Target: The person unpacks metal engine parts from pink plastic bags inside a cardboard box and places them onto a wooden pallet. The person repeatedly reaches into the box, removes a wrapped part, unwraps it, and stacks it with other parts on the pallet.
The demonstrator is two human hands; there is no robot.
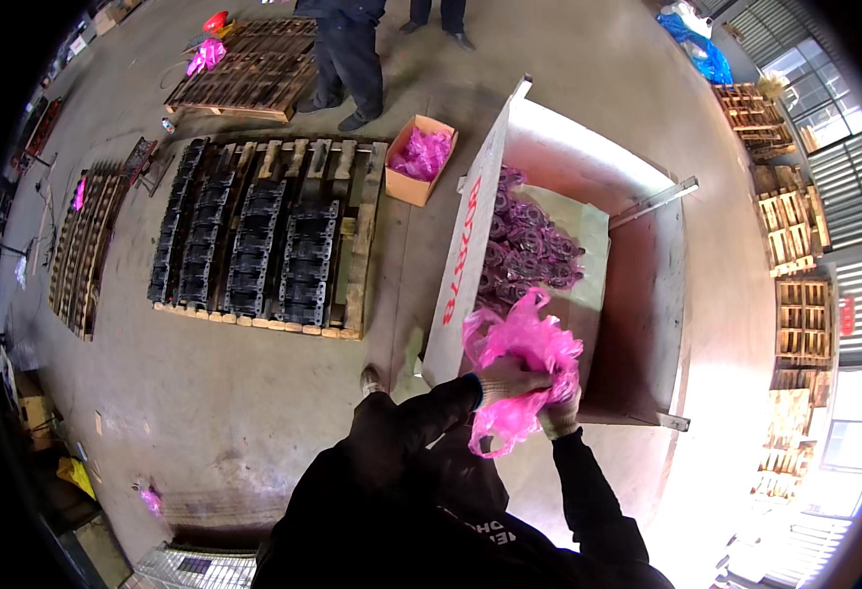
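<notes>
Both my gloved hands grip a crumpled pink plastic bag [521,346] over the near corner of a large metal bin [647,294]. My left hand [506,379] closes on the bag's middle from the left. My right hand [561,412] holds it from below on the right. Inside the bin lies a heap of dark parts wrapped in pink plastic [526,247]. Whether something is inside the bag I hold is hidden.
A wooden pallet [357,255] carries rows of black metal castings [254,245]. A cardboard box of pink bags [419,157] stands beside the bin. A person's legs [349,59] stand at the far side. More pallets [254,69] lie beyond, and stacked pallets [794,226] line the right wall.
</notes>
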